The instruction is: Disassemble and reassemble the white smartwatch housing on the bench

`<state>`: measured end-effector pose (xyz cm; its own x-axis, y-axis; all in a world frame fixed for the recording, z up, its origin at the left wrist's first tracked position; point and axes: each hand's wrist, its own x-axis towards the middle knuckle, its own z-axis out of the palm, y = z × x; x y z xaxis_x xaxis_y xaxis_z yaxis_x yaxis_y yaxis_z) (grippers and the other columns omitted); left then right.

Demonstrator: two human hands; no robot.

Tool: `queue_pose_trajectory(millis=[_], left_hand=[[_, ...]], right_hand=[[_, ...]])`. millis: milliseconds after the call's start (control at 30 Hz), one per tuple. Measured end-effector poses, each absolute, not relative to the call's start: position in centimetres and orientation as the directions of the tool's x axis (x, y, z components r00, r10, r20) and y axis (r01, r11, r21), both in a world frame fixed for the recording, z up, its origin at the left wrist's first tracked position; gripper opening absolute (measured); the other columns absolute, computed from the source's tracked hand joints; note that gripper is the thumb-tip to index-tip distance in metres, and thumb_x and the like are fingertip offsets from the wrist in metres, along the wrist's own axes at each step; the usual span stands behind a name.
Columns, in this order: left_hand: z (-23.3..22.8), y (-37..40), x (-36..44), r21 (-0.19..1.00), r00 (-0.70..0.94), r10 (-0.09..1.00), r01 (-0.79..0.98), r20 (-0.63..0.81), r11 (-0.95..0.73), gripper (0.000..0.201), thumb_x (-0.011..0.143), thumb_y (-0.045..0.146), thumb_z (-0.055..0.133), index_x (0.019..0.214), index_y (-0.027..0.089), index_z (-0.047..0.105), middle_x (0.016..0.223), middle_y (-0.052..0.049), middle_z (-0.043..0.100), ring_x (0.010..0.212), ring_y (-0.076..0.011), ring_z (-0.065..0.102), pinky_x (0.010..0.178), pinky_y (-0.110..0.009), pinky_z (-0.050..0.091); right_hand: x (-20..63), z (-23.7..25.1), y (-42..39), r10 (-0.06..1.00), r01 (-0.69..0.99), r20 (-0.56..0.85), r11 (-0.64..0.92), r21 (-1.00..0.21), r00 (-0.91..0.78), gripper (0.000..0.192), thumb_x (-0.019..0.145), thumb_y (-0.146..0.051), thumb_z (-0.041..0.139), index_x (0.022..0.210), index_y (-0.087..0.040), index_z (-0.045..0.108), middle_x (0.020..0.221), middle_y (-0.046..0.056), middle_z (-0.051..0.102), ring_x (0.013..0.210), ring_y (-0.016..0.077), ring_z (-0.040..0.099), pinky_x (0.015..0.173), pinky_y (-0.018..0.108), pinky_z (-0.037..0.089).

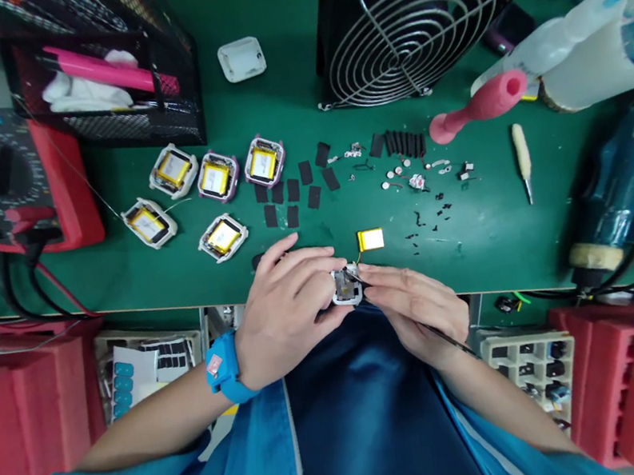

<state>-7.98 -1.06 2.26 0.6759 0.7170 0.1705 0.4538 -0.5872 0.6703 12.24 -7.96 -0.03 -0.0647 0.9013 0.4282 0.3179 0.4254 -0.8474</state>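
My left hand point(291, 302) grips a small white watch case point(347, 287) by its left side, at the table's front edge. The case lies open, with grey and dark parts showing inside. In my right hand point(416, 302) is a thin dark tool, likely tweezers point(448, 339), its shaft running back under the palm and its tip at the case's upper right. Just beyond the case lies a yellow and silver battery point(371, 240), with thin wires leading towards the case. My fingers partly cover the case and the tool's tip.
Several open watch cases with batteries point(224, 237) lie left, near black pads point(294, 189) and loose small parts point(417, 182). Behind stand a fan point(400, 57) and mesh organizer point(106, 102). A multimeter point(0, 161) is far left; a screwdriver point(523, 162) and pink-tipped blower point(477, 105) lie right.
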Motion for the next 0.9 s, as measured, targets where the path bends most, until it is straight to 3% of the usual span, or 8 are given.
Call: queue_pose_trajectory(millis=[267, 600, 900], left_hand=[[2.16, -1.17, -7.91, 0.635, 0.691, 0.699, 0.46, 0.183, -0.621, 0.028, 0.095, 0.019, 0.07, 0.076, 0.02, 0.049, 0.116, -0.005, 0.077, 0.117, -0.0275, 0.07, 0.112, -0.054, 0.044], [2.25, -1.33, -7.84, 0.637, 0.68, 0.711, 0.471, 0.177, -0.609, 0.027, 0.094, 0.019, 0.071, 0.077, 0.02, 0.05, 0.115, -0.004, 0.077, 0.118, -0.0263, 0.07, 0.114, -0.053, 0.044], [2.02, -1.58, -8.05, 0.667, 0.665, 0.726, 0.461, 0.176, -0.585, 0.027, 0.093, 0.019, 0.072, 0.075, 0.02, 0.052, 0.117, -0.004, 0.076, 0.119, -0.0255, 0.069, 0.117, -0.053, 0.041]], right_hand=[[12.19, -0.53, -8.47, 0.912, 0.367, 0.404, 0.401, -0.839, -0.073, 0.052, 0.09, 0.001, 0.068, 0.136, -0.025, 0.067, 0.127, 0.01, 0.075, 0.113, 0.0274, 0.075, 0.093, 0.044, 0.068], [12.28, -0.31, -8.34, 0.91, 0.332, 0.409, 0.408, -0.85, -0.071, 0.047, 0.088, 0.004, 0.069, 0.129, -0.018, 0.07, 0.124, 0.014, 0.076, 0.113, 0.0271, 0.075, 0.092, 0.043, 0.067], [12.03, -0.58, -8.27, 0.903, 0.322, 0.429, 0.416, -0.85, -0.033, 0.048, 0.088, 0.002, 0.069, 0.13, -0.021, 0.071, 0.122, 0.011, 0.077, 0.111, 0.0273, 0.076, 0.091, 0.042, 0.068]])
